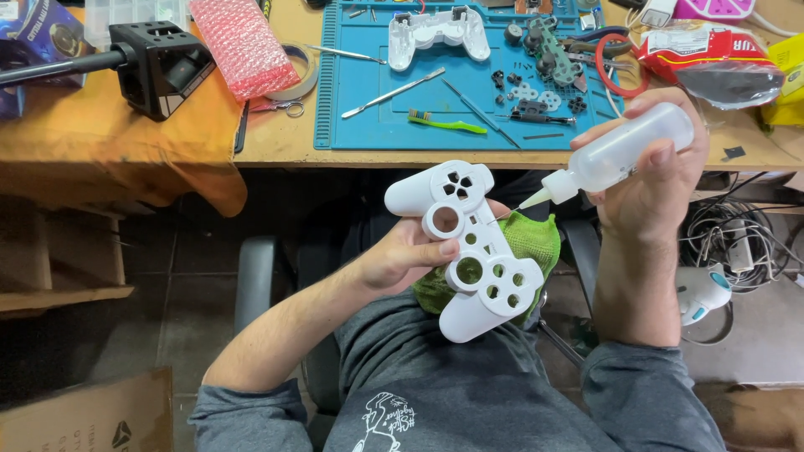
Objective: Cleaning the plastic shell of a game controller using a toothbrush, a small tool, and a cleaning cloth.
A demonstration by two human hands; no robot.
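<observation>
My left hand [400, 254] grips a white game-controller front shell [466, 248] with empty button holes, held over my lap. A green cloth [533, 241] lies under the shell, bunched behind it. My right hand [657, 180] holds a translucent squeeze bottle [618, 153], tilted down to the left. Its pointed nozzle sits just right of the shell's upper edge, above the cloth.
A blue work mat [360, 117] on the wooden bench carries the other white shell half [437, 33], a green toothbrush [445, 125], metal tools and small black parts. A pink bubble-wrap bag [243, 46], a tape roll and a black clamp stand at left. Cables hang at right.
</observation>
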